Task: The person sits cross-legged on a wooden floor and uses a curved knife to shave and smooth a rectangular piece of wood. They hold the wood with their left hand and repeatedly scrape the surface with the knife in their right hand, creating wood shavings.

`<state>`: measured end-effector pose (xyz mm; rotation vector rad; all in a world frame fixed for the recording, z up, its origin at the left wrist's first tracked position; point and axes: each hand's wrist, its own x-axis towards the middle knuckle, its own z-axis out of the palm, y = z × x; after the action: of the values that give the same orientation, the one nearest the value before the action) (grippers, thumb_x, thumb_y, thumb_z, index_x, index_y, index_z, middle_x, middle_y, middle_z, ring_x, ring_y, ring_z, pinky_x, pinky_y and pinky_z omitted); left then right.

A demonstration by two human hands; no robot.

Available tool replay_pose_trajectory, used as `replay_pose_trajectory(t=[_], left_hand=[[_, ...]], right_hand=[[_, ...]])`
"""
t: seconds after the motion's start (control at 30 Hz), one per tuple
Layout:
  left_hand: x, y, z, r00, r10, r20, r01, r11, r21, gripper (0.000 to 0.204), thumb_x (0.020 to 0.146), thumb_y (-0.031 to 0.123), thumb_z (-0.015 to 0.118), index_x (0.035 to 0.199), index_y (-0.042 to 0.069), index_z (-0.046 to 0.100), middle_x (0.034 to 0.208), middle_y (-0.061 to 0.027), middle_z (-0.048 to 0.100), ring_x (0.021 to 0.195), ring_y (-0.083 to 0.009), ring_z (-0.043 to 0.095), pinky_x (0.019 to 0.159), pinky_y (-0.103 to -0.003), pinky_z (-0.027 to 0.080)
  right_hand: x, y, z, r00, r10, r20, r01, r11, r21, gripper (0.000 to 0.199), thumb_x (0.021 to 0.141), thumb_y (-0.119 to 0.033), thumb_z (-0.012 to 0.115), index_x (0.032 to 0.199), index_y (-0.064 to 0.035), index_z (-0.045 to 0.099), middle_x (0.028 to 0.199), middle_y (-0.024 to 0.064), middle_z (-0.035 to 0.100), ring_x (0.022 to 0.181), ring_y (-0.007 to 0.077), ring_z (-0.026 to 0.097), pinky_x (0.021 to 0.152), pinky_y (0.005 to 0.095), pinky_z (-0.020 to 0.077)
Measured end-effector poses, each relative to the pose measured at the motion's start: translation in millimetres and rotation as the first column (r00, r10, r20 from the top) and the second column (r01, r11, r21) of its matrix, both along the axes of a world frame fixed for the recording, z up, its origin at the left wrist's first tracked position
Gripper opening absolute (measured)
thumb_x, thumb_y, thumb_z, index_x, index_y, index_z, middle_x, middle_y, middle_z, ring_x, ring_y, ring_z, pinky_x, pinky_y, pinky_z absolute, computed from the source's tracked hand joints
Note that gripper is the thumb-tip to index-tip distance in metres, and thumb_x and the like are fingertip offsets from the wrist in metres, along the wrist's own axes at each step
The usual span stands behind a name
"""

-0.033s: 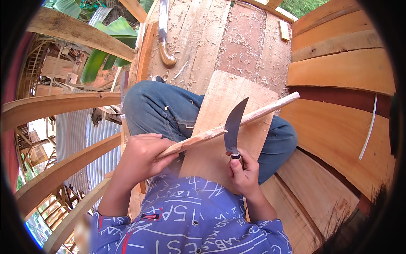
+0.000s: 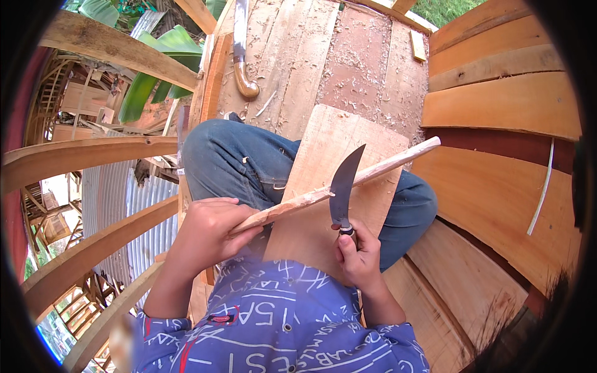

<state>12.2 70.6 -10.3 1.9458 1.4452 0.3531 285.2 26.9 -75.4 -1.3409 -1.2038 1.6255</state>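
My left hand (image 2: 216,227) is closed round the lower left end of a long, pale wooden stick (image 2: 385,165). The stick slants up to the right across a flat wooden board (image 2: 323,137) on my lap. In my right hand (image 2: 359,252) is the dark handle of a knife with a curved, dark blade (image 2: 346,186). The blade points upward and crosses the stick near its middle, touching it where a small curl of wood shows. Fingers hide most of the knife's handle and the stick's left end.
A machete with a curved, glossy handle (image 2: 246,84) lies on the plank floor (image 2: 298,56) at the far left. Wood shavings litter the floor. Plank walling (image 2: 497,102) stands on the right, open wooden rails (image 2: 93,155) on the left. My crossed legs (image 2: 233,161) flank the board.
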Motion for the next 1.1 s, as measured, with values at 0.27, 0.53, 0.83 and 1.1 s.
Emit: replay_pose_trajectory(t=[0.27,0.53,0.83,1.1], left_hand=[[0.1,0.1,-1.3,1.000,0.010,0.017,-0.011,0.999,0.042,0.019,0.068,0.012,0.081,0.078,0.003,0.068,0.064,-0.0141,0.061,0.063,-0.0335,0.064,0.084,-0.041,0.057],[0.7,-1.5,-3.2,1.000,0.016,0.004,-0.016,0.999,0.044,0.020,0.067,0.012,0.081,0.076,0.002,0.066,0.064,-0.0144,0.061,0.063,-0.0340,0.063,0.082,-0.040,0.057],[0.6,-0.2,-2.1,0.999,-0.007,0.035,0.004,0.996,0.093,0.017,0.072,0.013,0.077,0.081,0.003,0.067,0.064,-0.0132,0.058,0.061,-0.0317,0.061,0.061,-0.038,0.051],[-0.2,-1.2,-0.9,1.000,0.019,0.014,-0.019,0.999,0.034,0.022,0.066,0.013,0.081,0.079,0.002,0.067,0.069,-0.0155,0.064,0.070,-0.0347,0.066,0.072,-0.039,0.055]], right_hand=[[18.6,13.7,-0.9,0.773,-0.029,-0.634,-0.273,0.887,-0.373,0.031,0.100,-0.031,0.057,0.109,-0.0014,0.057,0.067,-0.0036,0.049,0.051,0.0037,0.043,0.047,0.0197,0.0327],[2.1,17.7,3.0,0.948,-0.267,-0.171,0.252,0.962,-0.105,0.041,0.103,-0.042,0.047,0.104,-0.0015,0.053,0.055,-0.0005,0.045,0.040,0.0053,0.038,0.037,0.0199,0.0303],[10.2,10.1,6.3,0.971,-0.172,-0.164,0.147,0.977,-0.155,0.024,0.100,-0.021,0.056,0.111,-0.0004,0.056,0.065,-0.0036,0.049,0.053,0.0038,0.046,0.047,0.0200,0.0346],[0.6,3.4,0.0,0.993,0.022,-0.117,-0.036,0.992,-0.119,0.027,0.099,-0.026,0.057,0.106,0.0000,0.058,0.065,-0.0026,0.051,0.052,0.0028,0.044,0.046,0.0198,0.0325]])
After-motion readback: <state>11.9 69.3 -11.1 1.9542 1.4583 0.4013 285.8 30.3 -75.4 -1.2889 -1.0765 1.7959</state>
